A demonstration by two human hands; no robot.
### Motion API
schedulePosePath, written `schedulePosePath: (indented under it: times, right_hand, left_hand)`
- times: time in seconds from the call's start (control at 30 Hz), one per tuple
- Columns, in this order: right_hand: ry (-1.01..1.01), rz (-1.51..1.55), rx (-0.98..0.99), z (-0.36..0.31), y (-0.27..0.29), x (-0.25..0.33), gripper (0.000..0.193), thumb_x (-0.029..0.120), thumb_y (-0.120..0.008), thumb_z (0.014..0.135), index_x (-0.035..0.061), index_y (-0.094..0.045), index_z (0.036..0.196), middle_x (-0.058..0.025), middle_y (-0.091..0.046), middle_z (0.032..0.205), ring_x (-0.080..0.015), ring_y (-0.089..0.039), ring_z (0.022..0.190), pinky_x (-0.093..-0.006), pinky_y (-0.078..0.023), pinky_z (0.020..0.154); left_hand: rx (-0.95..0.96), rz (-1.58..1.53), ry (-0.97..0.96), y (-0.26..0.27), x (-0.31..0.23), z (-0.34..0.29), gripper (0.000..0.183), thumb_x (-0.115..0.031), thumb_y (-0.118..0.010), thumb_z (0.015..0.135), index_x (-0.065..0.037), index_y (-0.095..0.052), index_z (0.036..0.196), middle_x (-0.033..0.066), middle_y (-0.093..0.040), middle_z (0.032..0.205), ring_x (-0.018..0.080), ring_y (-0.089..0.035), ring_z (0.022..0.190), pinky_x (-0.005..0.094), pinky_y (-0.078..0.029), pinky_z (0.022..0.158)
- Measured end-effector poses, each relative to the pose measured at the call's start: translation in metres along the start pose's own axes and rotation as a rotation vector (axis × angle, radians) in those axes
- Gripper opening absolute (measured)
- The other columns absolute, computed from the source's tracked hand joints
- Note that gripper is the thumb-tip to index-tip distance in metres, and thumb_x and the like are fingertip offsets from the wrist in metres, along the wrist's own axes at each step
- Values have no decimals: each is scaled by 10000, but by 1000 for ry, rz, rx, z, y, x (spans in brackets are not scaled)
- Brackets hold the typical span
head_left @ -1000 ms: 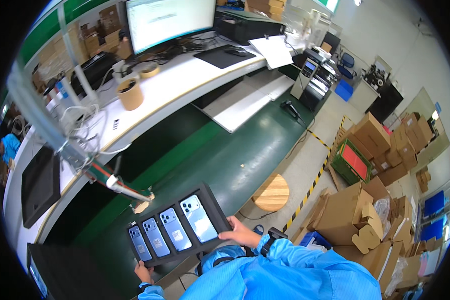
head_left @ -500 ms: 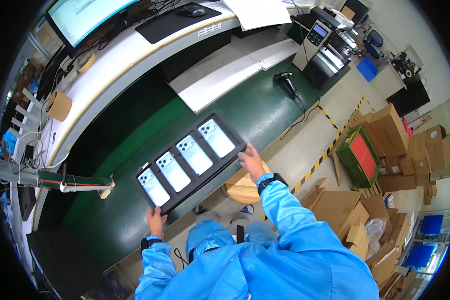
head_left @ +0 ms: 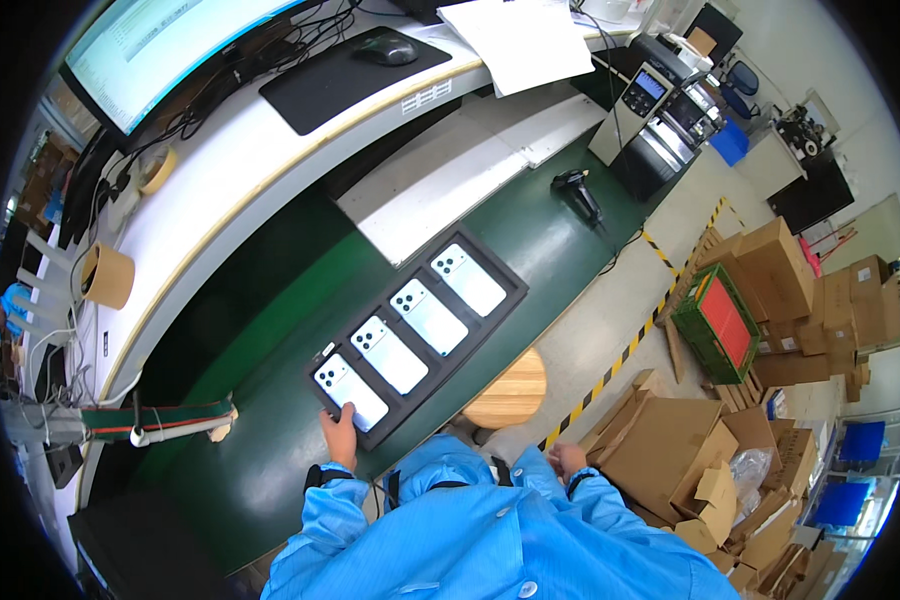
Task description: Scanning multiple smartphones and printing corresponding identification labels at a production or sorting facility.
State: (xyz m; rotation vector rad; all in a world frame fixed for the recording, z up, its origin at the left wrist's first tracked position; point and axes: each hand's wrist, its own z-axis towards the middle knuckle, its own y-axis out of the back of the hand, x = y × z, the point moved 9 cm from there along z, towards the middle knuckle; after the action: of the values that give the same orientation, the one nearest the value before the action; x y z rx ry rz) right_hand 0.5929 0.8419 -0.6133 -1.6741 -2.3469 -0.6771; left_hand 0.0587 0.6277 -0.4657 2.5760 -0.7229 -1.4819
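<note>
Four is avoided here: several light-blue smartphones (head_left: pixel 429 317), camera side up, lie in a row in the slots of a black foam tray (head_left: pixel 513 290). The tray rests at a slant on the green tabletop (head_left: pixel 270 450). At its near left corner my left hand (head_left: pixel 341 440) grips the edge, with one fingertip over the lower end of the leftmost phone (head_left: pixel 351 392). Away from the tray, my right hand (head_left: pixel 568 459) hangs low beside my body, past the table's near edge. Its fingers look loosely curled, but they are too small to read clearly.
A black handheld scanner (head_left: pixel 579 197) and a label printer (head_left: pixel 650 130) sit at the table's far right. Above the table runs a white shelf with a monitor (head_left: pixel 170 55) and mouse (head_left: pixel 386 48). A wooden stool (head_left: pixel 510 392) and cardboard boxes (head_left: pixel 660 450) stand to the right.
Both hands held the tray before; now my right hand has let go and dropped toward my body. The tray appears farther right in view, and the whole view has shifted slightly.
</note>
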Motion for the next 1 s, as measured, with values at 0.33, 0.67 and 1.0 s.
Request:
schedulePosePath:
  times: [0.33,0.67,1.0]
  right_hand:
    - [260,-425,-21,-11,24,62,199,202,-665,880,4,-682,885,-65,-662,791,-164,-620,710,-299,-496,631]
    - [920,-543,-49,29,-10,346,308,63,-637,815,-5,-624,1115,-131,-681,889,-225,-637,751,-351,-523,738]
    - [1308,-739,-474,101,-50,670,553,255,-725,730,55,-556,1217,-190,-626,1009,-358,-591,950,-475,-462,891]
  left_hand:
    - [-92,-150,15,-5,-8,6,373,-158,-632,904,2,-466,1198,144,-610,1096,228,-596,987,351,-467,860]
    - [-340,-84,-10,-15,-8,-13,479,-113,-672,798,22,-476,1213,168,-618,1102,273,-607,987,364,-459,886]
    - [-871,494,397,-41,-3,-96,797,-361,-711,774,-71,-370,1433,216,-444,1399,412,-449,1262,498,-381,1045]
